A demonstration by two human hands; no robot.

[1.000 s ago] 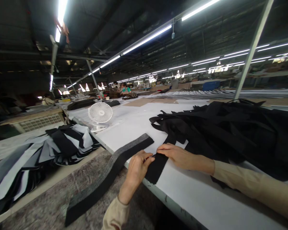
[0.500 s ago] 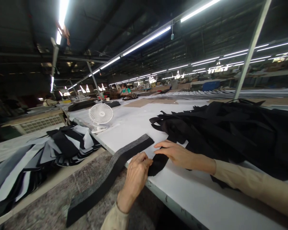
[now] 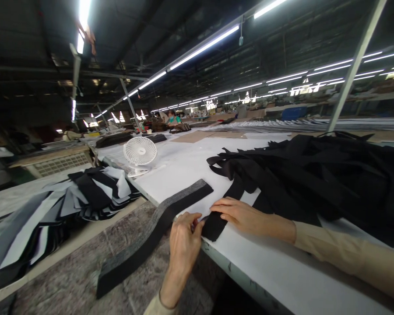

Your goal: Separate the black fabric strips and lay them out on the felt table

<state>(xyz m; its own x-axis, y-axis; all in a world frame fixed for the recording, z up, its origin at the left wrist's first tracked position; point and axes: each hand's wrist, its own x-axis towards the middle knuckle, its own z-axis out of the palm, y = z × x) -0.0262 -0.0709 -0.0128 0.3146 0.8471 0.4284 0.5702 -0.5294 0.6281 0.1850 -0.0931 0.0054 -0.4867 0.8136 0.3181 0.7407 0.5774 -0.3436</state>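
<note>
A black fabric strip (image 3: 216,222) lies at the near edge of the white table (image 3: 276,271), running back into a big heap of black fabric pieces (image 3: 318,175). My right hand (image 3: 246,215) rests flat on the strip, fingers stretched out. At the strip's near end, my left hand (image 3: 184,241) has curled fingers pinching its edge at the table's rim. A long dark grey stack of strips (image 3: 157,227) lies just left of my left hand, bridging from the white table down onto the lower grey surface.
A small white fan (image 3: 140,152) stands on the table farther back. Black and white cut pieces (image 3: 85,192) are piled on the left surface. A slanted metal post (image 3: 354,65) rises at the right. People work at distant tables (image 3: 172,118).
The strip's near end has been pulled a little toward the table edge. My left hand slid left and down to grip it. My right hand stays laid on the strip.
</note>
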